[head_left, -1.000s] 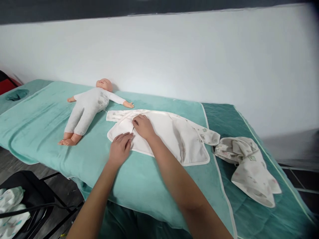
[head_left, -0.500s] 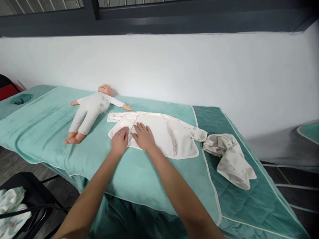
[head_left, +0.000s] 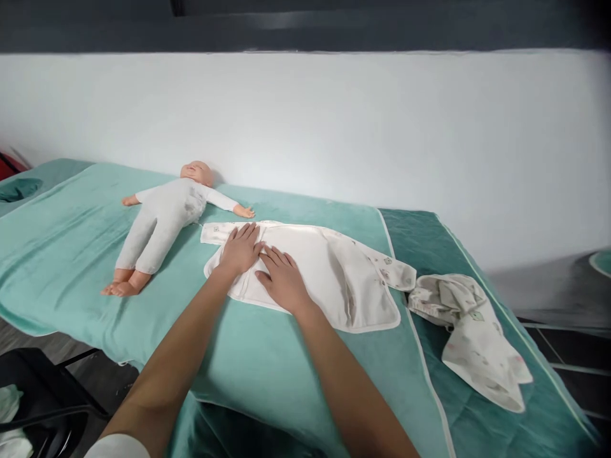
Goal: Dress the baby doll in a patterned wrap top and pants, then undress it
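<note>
A white baby garment [head_left: 329, 270] lies spread flat on the light green blanket [head_left: 71, 248]. My left hand [head_left: 240, 249] rests palm down on the garment's left part, fingers spread toward its upper edge. Just to the right and nearer me, my right hand [head_left: 283, 280] also presses flat on the cloth. Neither hand holds anything. A baby doll [head_left: 162, 219] in a pale bodysuit lies on its back to the left of the garment, one arm almost touching the garment's sleeve.
A crumpled patterned cloth [head_left: 472, 331] lies to the right on the darker green quilt [head_left: 539, 407]. A white wall runs behind the bed. A black chair [head_left: 42, 407] stands low at the left beside the bed's edge.
My left hand slid up the garment toward its top edge. My right hand stayed flat on the cloth. The view shifted a little.
</note>
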`<state>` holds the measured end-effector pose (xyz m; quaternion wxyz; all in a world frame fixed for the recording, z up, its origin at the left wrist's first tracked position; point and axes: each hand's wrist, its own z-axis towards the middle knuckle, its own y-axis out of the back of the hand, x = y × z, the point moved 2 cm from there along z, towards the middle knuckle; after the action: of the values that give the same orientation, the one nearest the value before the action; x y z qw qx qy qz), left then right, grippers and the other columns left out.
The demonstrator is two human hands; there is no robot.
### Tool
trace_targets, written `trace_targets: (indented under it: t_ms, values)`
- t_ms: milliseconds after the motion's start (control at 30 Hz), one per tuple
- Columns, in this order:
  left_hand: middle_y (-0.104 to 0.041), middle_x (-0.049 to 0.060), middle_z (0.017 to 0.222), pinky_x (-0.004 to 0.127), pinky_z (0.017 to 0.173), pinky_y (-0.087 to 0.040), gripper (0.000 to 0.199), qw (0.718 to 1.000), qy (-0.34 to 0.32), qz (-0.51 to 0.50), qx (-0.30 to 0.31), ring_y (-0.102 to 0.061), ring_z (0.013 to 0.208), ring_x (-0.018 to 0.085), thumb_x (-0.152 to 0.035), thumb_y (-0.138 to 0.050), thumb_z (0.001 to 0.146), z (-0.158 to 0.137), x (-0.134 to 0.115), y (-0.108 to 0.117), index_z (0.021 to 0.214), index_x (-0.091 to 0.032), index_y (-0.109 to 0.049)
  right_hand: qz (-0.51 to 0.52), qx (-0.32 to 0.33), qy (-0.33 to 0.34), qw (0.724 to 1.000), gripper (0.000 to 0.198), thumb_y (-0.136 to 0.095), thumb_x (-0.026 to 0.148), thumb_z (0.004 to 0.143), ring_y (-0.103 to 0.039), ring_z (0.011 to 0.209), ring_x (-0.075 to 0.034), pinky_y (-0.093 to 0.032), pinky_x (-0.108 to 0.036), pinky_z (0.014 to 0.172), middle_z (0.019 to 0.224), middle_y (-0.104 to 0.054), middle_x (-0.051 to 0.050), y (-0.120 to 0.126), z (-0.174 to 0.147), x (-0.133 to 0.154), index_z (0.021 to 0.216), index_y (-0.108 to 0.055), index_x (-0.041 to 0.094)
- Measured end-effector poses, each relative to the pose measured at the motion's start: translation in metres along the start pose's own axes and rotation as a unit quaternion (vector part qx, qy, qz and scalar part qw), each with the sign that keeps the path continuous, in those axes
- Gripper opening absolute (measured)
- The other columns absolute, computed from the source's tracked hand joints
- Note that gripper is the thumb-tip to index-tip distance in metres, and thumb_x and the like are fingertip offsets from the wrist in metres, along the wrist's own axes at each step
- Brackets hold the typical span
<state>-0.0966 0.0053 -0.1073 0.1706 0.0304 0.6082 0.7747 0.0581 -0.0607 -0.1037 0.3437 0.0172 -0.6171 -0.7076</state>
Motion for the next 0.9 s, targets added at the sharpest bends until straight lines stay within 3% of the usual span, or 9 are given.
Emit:
trace_targets:
  t_ms: [233, 467, 700, 900]
  values:
    - [-0.040, 0.004, 0.161, 0.055, 0.123, -0.023, 0.055, 1.000, -0.030, -0.002, 0.004, -0.032, 0.152, 0.029, -0.042, -0.028, 0.104, -0.001, 0.000, 0.001, 0.155, -0.025, -0.039, 0.004, -0.019, -0.040, 0.999, 0.045, -0.046, 0.035, 0.101, -0.034, 0.149, -0.025, -0.025, -0.047, 0.121, 0.159, -0.043, -0.008, 0.003, 0.010, -0.009, 0.143, -0.053, 0.020]
    - [-0.036, 0.006, 0.163, 0.056, 0.124, -0.023, 0.056, 1.000, -0.008, 0.006, 0.008, -0.030, 0.152, 0.031, -0.043, -0.029, 0.104, -0.023, -0.010, 0.006, 0.154, -0.023, -0.041, -0.069, -0.010, -0.111, 0.991, 0.063, -0.033, 0.048, 0.104, -0.021, 0.155, -0.031, -0.015, -0.054, 0.123, 0.166, -0.026, -0.014, -0.002, 0.002, -0.016, 0.155, -0.038, 0.012]
    - [-0.031, 0.009, 0.164, 0.059, 0.122, -0.026, 0.052, 1.000, 0.025, 0.006, -0.007, -0.030, 0.152, 0.032, -0.042, -0.034, 0.103, -0.075, -0.027, 0.014, 0.150, -0.025, -0.048, -0.099, -0.024, -0.113, 0.988, 0.064, -0.030, 0.050, 0.104, -0.022, 0.154, -0.032, -0.017, -0.056, 0.122, 0.166, -0.026, -0.014, 0.001, -0.043, 0.004, 0.156, -0.037, 0.013]
    - [-0.039, 0.009, 0.161, 0.060, 0.121, -0.028, 0.050, 0.999, 0.028, -0.001, -0.037, -0.034, 0.150, 0.033, -0.040, -0.036, 0.102, -0.122, -0.039, 0.025, 0.148, -0.027, -0.051, -0.129, -0.039, -0.133, 0.982, 0.061, -0.029, 0.051, 0.105, -0.023, 0.154, -0.033, -0.017, -0.059, 0.122, 0.166, -0.026, -0.011, 0.004, -0.099, 0.024, 0.156, -0.039, 0.019]
